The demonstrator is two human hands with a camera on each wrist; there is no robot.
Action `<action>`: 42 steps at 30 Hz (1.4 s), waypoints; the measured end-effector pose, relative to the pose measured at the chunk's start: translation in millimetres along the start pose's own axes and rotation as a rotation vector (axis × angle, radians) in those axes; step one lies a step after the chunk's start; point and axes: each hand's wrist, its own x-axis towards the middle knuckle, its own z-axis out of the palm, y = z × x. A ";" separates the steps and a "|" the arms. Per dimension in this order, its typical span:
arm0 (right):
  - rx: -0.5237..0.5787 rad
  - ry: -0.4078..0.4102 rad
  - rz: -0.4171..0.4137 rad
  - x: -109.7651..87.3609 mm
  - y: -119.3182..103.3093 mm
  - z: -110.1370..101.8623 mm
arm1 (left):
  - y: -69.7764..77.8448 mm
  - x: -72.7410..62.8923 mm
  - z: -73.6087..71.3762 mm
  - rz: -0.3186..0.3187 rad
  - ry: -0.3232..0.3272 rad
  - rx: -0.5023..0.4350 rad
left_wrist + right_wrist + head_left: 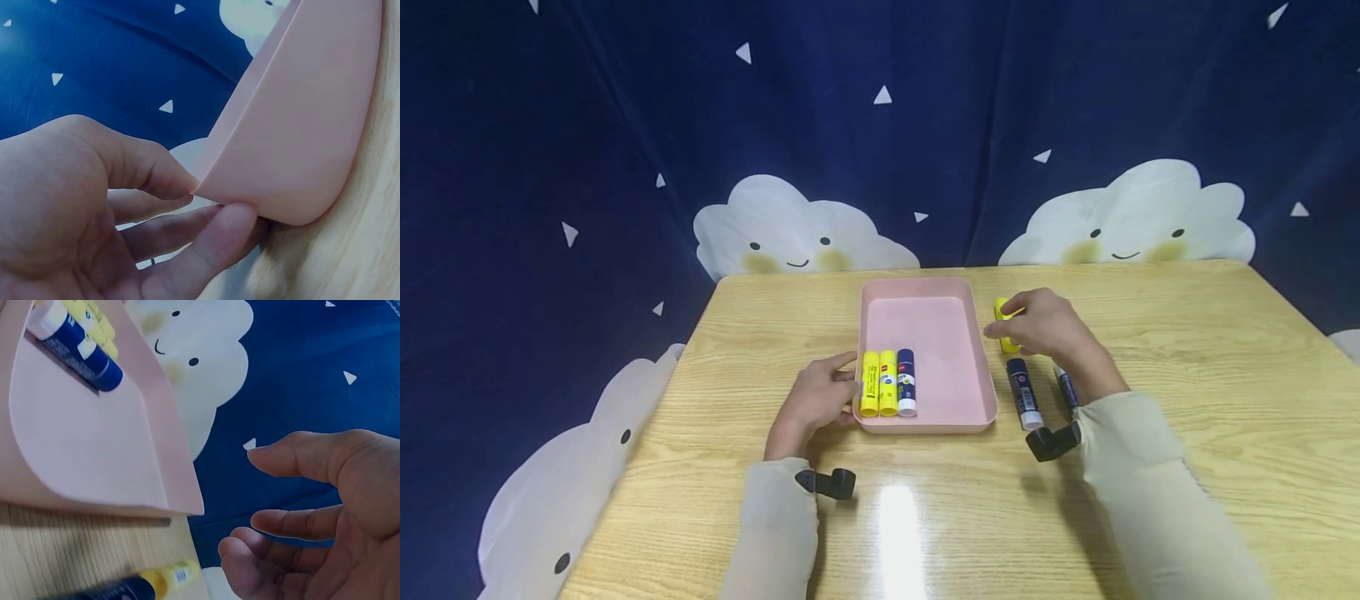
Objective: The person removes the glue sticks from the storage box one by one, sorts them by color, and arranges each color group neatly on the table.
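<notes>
cream sleeves [1165,492] are closest to the lens, so past those: my left hand [816,396] has thumb and fingers curled round the near-left corner of the pink tray [951,350], probably just steadying it. two yellow glue sticks [888,387] and a blue glue stick [906,379] lie side by side in there. my right hand [1048,325] is empty, thumb and fingers apart, over the loose yellow stick [1001,310] right of the tray. two dark sticks [1025,396] lie nearer me. i'd call this the pick-up step; next i need to pinch that yellow one, lift it clear of the rim and lay it beside the blue.
</notes>
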 end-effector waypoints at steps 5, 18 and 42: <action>0.012 -0.011 -0.007 3.9 -7.6 9.3 | -0.1 -0.1 -0.5 -0.002 -0.001 0.007; -0.021 -0.024 -0.021 10.6 -20.0 38.0 | -0.8 0.8 1.1 -0.002 -0.010 0.016; -0.051 -0.131 0.047 21.7 -41.7 79.1 | 2.2 0.2 0.5 -0.017 -0.012 -0.009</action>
